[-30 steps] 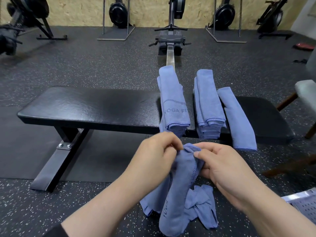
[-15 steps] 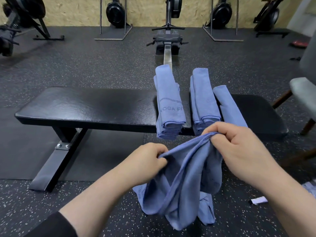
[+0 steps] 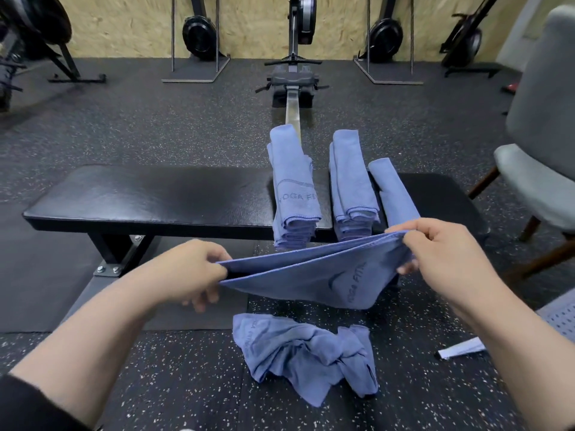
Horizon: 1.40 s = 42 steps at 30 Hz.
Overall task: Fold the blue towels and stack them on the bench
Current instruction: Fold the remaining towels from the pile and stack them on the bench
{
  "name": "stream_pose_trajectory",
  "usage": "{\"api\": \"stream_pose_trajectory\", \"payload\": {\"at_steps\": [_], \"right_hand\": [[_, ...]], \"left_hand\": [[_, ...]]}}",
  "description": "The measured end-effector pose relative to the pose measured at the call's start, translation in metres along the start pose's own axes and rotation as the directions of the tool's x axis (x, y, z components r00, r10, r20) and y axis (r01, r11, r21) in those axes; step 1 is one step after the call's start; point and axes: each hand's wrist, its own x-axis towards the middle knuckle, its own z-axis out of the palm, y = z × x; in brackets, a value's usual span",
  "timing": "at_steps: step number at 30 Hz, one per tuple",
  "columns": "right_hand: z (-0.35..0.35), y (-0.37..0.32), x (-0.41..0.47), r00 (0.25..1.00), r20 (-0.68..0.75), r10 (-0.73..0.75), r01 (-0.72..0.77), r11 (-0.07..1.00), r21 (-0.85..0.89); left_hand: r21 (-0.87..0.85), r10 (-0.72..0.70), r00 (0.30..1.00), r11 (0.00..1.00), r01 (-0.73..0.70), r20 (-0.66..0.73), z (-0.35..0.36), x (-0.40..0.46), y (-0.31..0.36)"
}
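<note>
A blue towel is stretched flat in the air in front of the black bench. My left hand pinches its left end and my right hand grips its right end. On the bench lie a left stack of folded blue towels, a middle stack and a single folded towel at the right. A crumpled blue towel lies on the floor below my hands.
A grey chair stands at the right. A rowing machine runs away behind the bench, with more gym machines along the back wall. A white strip and perforated packaging lie on the speckled floor at right.
My hands have moved apart and lifted, pulling the bunched towel out flat between them. The other towel has stayed crumpled on the floor.
</note>
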Motion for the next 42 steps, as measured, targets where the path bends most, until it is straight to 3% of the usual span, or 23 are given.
{"api": "stream_pose_trajectory", "payload": {"at_steps": [2, 4, 6, 10, 14, 16, 19, 23, 28, 31, 33, 37, 40, 42], "right_hand": [[-0.001, 0.0, -0.003, 0.999, 0.028, 0.044, -0.05, 0.97, 0.239], [-0.004, -0.002, -0.005, 0.998, 0.044, 0.042, -0.054, 0.941, 0.335], [-0.007, 0.0, -0.008, 0.999, 0.042, -0.003, -0.008, 0.962, 0.272], [-0.016, 0.002, -0.017, 0.991, 0.056, -0.126, 0.129, 0.99, -0.062], [-0.028, -0.008, -0.028, 0.964, 0.14, -0.224, 0.241, 0.964, -0.113], [-0.031, -0.01, -0.032, 0.959, 0.155, -0.238, 0.264, 0.95, -0.17], [-0.035, -0.008, -0.034, 0.974, 0.108, -0.2, 0.212, 0.969, -0.123], [-0.038, -0.008, -0.039, 0.977, 0.052, -0.205, 0.211, 0.964, -0.159], [-0.04, -0.007, -0.039, 0.982, 0.031, -0.188, 0.19, 0.966, -0.176], [-0.039, -0.002, -0.032, 0.988, 0.01, -0.154, 0.153, 0.975, -0.161], [-0.037, 0.0, -0.028, 0.992, 0.015, -0.128, 0.129, 0.974, -0.187], [-0.035, -0.001, -0.025, 0.988, 0.146, -0.052, 0.103, 0.923, -0.371], [-0.025, 0.006, -0.02, 0.95, 0.297, 0.099, 0.105, 0.793, -0.601], [-0.014, 0.005, -0.022, 0.906, 0.416, 0.075, 0.194, 0.8, -0.567]], "left_hand": [[-0.228, 0.021, 0.999, 0.973, -0.026, -0.024, -0.005, -0.011, 0.005], [-0.386, 0.018, 0.996, 0.921, -0.049, -0.084, -0.01, -0.017, 0.009], [-0.507, -0.012, 0.996, 0.861, -0.036, -0.091, -0.012, -0.024, 0.013], [-0.642, -0.037, 0.998, 0.766, -0.003, -0.049, -0.013, -0.037, 0.018], [-0.726, -0.019, 1.0, 0.687, -0.002, -0.021, -0.016, -0.045, 0.017], [-0.686, 0.059, 0.998, 0.727, -0.043, 0.001, -0.018, -0.05, 0.012], [-0.486, 0.162, 0.985, 0.857, -0.17, -0.058, -0.017, -0.056, 0.008], [-0.474, 0.189, 0.964, 0.842, -0.256, -0.185, -0.012, -0.056, 0.008], [-0.385, 0.224, 0.952, 0.876, -0.29, -0.209, -0.007, -0.055, 0.005], [-0.213, 0.255, 0.891, 0.912, -0.351, -0.376, -0.008, -0.049, 0.004], [-0.197, 0.253, 0.845, 0.904, -0.38, -0.472, -0.01, -0.045, 0.006], [-0.257, 0.295, 0.82, 0.85, -0.459, -0.49, -0.006, -0.044, 0.023], [-0.183, 0.342, 0.783, 0.85, -0.493, -0.519, 0.007, -0.044, 0.044], [-0.101, 0.415, 0.767, 0.847, -0.522, -0.489, 0.018, -0.043, 0.058]]}}
